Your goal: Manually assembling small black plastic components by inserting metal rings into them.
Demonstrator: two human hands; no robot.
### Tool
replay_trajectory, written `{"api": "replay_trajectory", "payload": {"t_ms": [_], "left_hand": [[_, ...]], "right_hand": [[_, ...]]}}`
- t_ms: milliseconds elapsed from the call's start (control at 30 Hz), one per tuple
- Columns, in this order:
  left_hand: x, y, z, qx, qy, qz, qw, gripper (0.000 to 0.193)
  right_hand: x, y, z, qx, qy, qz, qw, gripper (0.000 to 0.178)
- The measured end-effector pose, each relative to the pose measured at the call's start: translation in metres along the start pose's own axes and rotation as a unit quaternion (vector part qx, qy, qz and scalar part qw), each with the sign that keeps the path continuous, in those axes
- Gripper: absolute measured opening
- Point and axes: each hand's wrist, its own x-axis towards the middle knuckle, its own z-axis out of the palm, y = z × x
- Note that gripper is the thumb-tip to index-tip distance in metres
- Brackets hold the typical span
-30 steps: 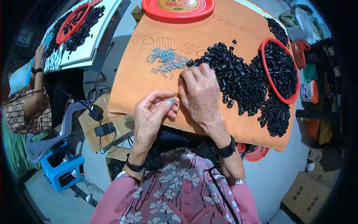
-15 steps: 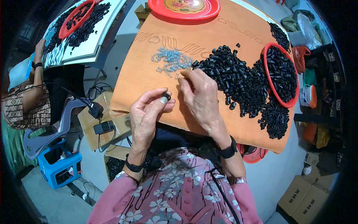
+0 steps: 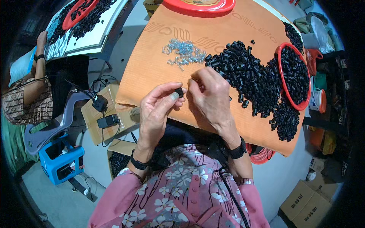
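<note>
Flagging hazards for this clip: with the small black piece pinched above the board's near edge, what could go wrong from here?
1. The small black piece in the left hand sits near the orange board edge; if dropped, it may fall to the floor.
2. The right hand lies beside the black pile and could scatter it.

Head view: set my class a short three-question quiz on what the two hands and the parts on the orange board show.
1. True or false: the left hand pinches a small black part in its fingers.
2. Which lies nearer the right hand: A, the clear parts pile; B, the black parts heap?
3. What colour is the ring that encloses some black parts?

Key: 1 true; 2 B; 3 red.
</note>
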Motion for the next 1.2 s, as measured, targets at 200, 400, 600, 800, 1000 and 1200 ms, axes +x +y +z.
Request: {"api": "replay_trajectory", "payload": {"t_ms": [200, 400, 600, 800, 1000, 1200], "left_hand": [[-0.001, -0.001, 0.011, -0.057, -0.003, -0.045, 0.997, 0.018], [-0.004, -0.009, 0.028, -0.049, -0.071, -0.119, 0.989, 0.019], [-0.006, -0.013, 0.051, -0.091, -0.079, -0.156, 0.980, 0.018], [-0.007, -0.019, 0.055, -0.082, -0.089, -0.160, 0.980, 0.019], [-0.009, -0.017, 0.054, -0.019, -0.111, -0.119, 0.987, 0.018], [-0.007, -0.013, 0.047, 0.013, -0.077, -0.110, 0.991, 0.022]], "right_hand": [[-0.033, -0.013, -0.030, 0.145, 0.039, 0.108, 0.983, 0.006], [-0.056, -0.019, -0.051, 0.359, 0.118, 0.245, 0.893, 0.008], [-0.063, -0.010, -0.052, 0.338, 0.151, 0.216, 0.904, 0.008], [-0.070, -0.001, -0.056, 0.226, 0.138, 0.126, 0.956, 0.008], [-0.066, -0.003, -0.072, 0.161, 0.052, 0.041, 0.985, 0.010], [-0.070, 0.008, -0.097, 0.028, 0.099, 0.206, 0.973, 0.007]]}}
